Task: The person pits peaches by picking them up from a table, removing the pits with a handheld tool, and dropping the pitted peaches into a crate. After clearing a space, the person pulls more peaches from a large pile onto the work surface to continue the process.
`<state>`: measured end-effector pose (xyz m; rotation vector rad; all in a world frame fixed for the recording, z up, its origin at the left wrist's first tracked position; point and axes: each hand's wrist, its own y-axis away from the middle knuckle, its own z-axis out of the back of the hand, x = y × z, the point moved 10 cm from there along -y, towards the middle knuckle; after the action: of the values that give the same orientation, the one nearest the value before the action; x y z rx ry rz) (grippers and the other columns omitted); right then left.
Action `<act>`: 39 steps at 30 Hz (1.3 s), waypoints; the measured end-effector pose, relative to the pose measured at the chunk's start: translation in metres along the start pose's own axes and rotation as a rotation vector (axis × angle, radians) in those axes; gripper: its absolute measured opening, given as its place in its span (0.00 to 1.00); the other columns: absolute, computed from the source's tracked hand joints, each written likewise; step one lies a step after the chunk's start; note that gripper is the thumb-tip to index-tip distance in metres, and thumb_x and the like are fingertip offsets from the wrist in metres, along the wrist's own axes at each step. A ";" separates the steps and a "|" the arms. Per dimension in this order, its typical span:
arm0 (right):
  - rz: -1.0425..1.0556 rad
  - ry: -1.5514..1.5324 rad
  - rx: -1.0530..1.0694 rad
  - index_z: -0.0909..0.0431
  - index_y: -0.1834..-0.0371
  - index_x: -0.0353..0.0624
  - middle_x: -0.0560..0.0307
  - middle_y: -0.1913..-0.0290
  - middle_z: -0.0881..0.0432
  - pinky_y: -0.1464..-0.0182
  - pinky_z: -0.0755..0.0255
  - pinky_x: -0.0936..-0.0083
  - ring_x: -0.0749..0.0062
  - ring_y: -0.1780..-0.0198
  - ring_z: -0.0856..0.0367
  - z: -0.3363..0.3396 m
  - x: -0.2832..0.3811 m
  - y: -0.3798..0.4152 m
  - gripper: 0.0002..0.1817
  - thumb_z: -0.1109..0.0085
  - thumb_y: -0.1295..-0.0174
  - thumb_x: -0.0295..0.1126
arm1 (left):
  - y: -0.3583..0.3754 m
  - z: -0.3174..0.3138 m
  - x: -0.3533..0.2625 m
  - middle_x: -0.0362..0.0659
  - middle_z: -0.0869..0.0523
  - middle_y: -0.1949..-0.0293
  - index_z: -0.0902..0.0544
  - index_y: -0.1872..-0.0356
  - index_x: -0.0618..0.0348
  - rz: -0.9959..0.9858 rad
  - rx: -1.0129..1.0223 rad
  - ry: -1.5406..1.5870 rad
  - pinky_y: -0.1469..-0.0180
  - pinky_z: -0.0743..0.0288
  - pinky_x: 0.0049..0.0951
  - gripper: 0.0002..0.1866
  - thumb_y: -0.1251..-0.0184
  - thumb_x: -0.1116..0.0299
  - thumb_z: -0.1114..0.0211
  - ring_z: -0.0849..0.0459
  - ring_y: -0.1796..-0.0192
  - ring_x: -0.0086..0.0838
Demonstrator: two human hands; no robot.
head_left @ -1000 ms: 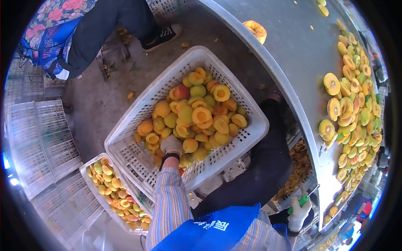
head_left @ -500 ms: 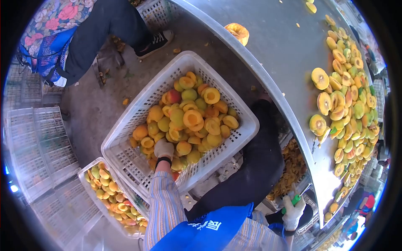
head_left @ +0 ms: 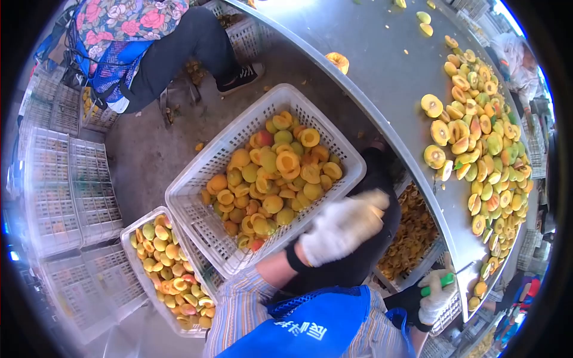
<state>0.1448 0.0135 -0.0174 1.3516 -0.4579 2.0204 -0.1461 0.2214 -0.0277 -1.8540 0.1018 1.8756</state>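
Note:
My left hand [head_left: 343, 230], in a white glove, is over my dark trouser leg, just right of the near rim of a white plastic crate [head_left: 191, 179]. It is smeared by motion; a pale yellow patch shows at its fingertips, and I cannot tell whether it is held. Inside the crate lie halved yellow peaches [head_left: 287, 162], some with round hollows. At lower right, my gloved right hand [head_left: 434, 298] is closed around a green-handled tool [head_left: 439, 284], beside the corner of a metal table [head_left: 382, 53].
Cut peach halves [head_left: 486, 143] are heaped along the table's right side. A second crate [head_left: 128, 238] of peaches stands at lower left, near stacked crates [head_left: 54, 191]. Brownish scraps [head_left: 409, 232] fill a container under the table. Another person's leg [head_left: 185, 59] is at upper left.
My left hand has come up out of the peach crate and swung right, over my leg. My right hand still grips the green handle, slightly farther right. The view has shifted.

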 end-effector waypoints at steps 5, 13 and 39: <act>0.112 0.048 -0.099 0.25 0.46 0.19 0.60 0.83 0.23 0.58 0.25 0.83 0.80 0.81 0.29 0.057 0.015 -0.005 0.22 0.49 0.42 0.23 | -0.055 0.018 0.013 0.52 0.16 0.52 0.16 0.52 0.60 -0.210 -0.094 -0.478 0.46 0.23 0.44 0.14 0.34 0.64 0.34 0.18 0.49 0.51; -0.003 0.047 -0.107 0.26 0.48 0.20 0.58 0.84 0.25 0.56 0.24 0.79 0.77 0.83 0.27 0.040 0.001 0.001 0.19 0.46 0.42 0.21 | -0.031 0.086 0.241 0.44 0.19 0.40 0.18 0.43 0.53 0.628 0.475 -1.422 0.43 0.30 0.64 0.31 0.39 0.42 0.36 0.29 0.32 0.44; -0.303 0.435 0.128 0.17 0.51 0.43 0.56 0.75 0.18 0.63 0.24 0.72 0.73 0.71 0.17 0.026 -0.021 0.033 0.22 0.29 0.43 0.45 | -0.052 -0.015 0.005 0.47 0.15 0.74 0.17 0.75 0.55 -0.279 0.098 -0.822 0.64 0.23 0.47 0.10 0.43 0.62 0.27 0.16 0.68 0.46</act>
<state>0.1458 -0.0332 -0.0241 0.9413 0.0698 2.0308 -0.1120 0.2625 -0.0185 -0.8636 -0.3200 2.2091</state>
